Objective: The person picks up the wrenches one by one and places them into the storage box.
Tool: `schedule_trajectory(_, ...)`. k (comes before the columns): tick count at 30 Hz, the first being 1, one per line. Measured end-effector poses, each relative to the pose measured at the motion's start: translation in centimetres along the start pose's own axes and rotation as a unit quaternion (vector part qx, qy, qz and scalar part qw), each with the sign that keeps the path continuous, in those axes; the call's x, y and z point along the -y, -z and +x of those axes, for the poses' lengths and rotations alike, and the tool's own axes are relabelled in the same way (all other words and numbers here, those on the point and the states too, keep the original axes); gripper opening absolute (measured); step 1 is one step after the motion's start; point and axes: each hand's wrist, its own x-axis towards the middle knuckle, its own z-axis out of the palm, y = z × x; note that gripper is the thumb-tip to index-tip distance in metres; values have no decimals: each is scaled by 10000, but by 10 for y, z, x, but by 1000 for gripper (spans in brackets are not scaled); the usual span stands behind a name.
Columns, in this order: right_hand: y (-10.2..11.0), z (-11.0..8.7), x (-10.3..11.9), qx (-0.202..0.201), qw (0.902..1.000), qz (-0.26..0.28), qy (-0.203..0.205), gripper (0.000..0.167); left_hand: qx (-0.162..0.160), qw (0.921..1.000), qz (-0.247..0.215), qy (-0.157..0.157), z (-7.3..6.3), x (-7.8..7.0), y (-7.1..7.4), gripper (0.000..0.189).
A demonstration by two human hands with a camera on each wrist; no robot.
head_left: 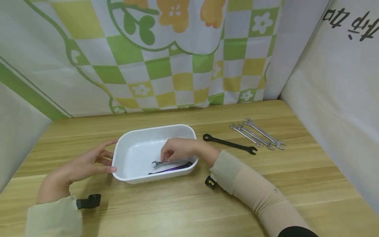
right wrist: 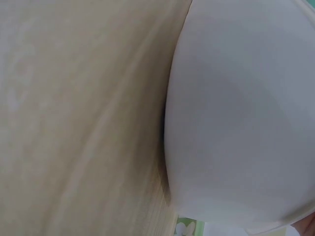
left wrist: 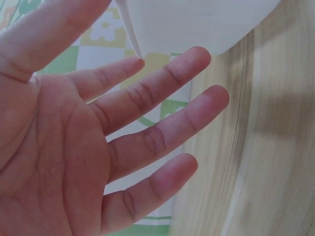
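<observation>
Right hand pinches 1 silver wrench (purple wrench beside that grip). Left hand, fingers spread, touches the basin.

The tub is white; wrenches are purple, silver and black. Tan wood grain patterns the desk; green, yellow and white checks the curtain.

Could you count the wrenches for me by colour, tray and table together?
Silver wrenches: 4 (three on the table, one at the right hand in the tray)
Black wrench: 1
Purple wrench: 1
Total: 6 visible; the right hand may hide others
</observation>
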Motion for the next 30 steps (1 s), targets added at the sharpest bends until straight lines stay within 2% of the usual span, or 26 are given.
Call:
schedule_trajectory(12, 0, -1, 1, 20, 9998, -169, -50, 17, 26, 10000, -41, 65, 0, -2, 0, 92)
schedule_trajectory(26, 4, -7, -2, -323, 9994, -10, -149, 13, 35, 9998, -156, 106, 2, -6, -2, 92)
schedule_trajectory(30, 11, -12, 1, -427, 9991, -72, -32, 15, 37, 9998, -166, 116, 1, -6, -2, 92)
